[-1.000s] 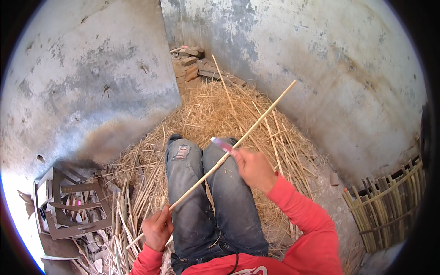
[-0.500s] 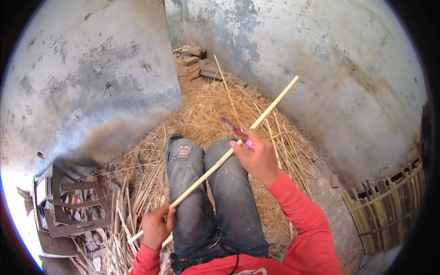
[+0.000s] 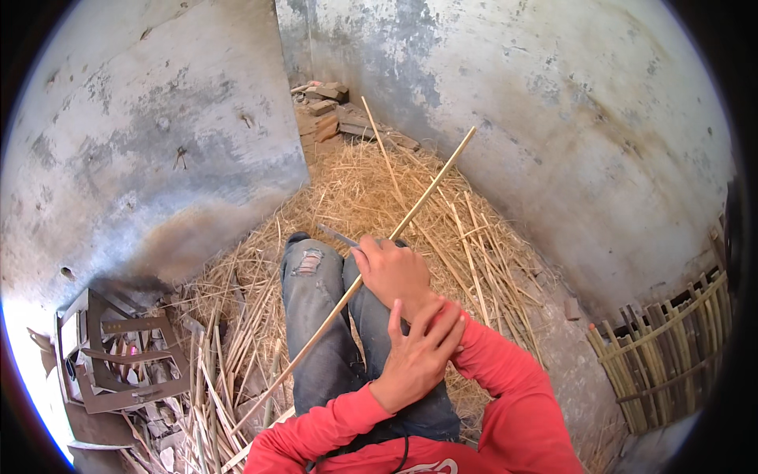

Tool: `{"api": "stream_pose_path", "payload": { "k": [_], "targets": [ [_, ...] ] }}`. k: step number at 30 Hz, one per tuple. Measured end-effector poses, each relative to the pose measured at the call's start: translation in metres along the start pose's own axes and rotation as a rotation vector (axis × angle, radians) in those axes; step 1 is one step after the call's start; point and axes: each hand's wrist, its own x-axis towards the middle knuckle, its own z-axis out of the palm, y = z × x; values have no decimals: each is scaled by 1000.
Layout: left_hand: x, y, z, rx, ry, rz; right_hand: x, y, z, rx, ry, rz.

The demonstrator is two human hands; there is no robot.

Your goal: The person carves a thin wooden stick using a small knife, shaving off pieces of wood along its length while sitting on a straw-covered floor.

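My right hand (image 3: 395,268) is closed round a knife, whose grey blade (image 3: 337,235) sticks out to the left past my knuckles; the handle is hidden in my fist. A long pale bamboo stick (image 3: 335,312) runs slantwise over my legs, from low on the left to its tip before the far wall. It passes under my right hand, and whether those fingers grip it too I cannot see. My left hand (image 3: 414,365) rests on my right wrist at the red cuff (image 3: 466,336), its fingers spread and holding nothing.
Straw-like shavings (image 3: 355,189) cover the floor ahead. Bamboo strips (image 3: 217,379) lie left of my legs, with more strips (image 3: 482,261) on the right. A brown frame (image 3: 142,355) leans at the left. Bricks (image 3: 324,103) fill the far corner; a bamboo slat panel (image 3: 663,355) stands right.
My left hand has let go of the stick's lower part and moved right onto my right wrist. My right hand, with the knife, has shifted left, and the stick's far tip has swung left.
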Motion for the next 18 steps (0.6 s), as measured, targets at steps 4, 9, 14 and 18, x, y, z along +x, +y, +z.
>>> {"api": "stream_pose_path", "payload": {
  "k": [4,9,14,18],
  "targets": [
    [-3,1,14,-122,125,114,2,1,-1,21,-4,-22],
    [-8,24,24,-357,179,176,2,-4,-6,46,-3,-25],
    [-35,-1,16,-485,186,64,-1,1,-1,13,31,-84],
    [-58,-24,-6,-357,275,-32,0,1,-3,24,21,-89]
  ]
}}
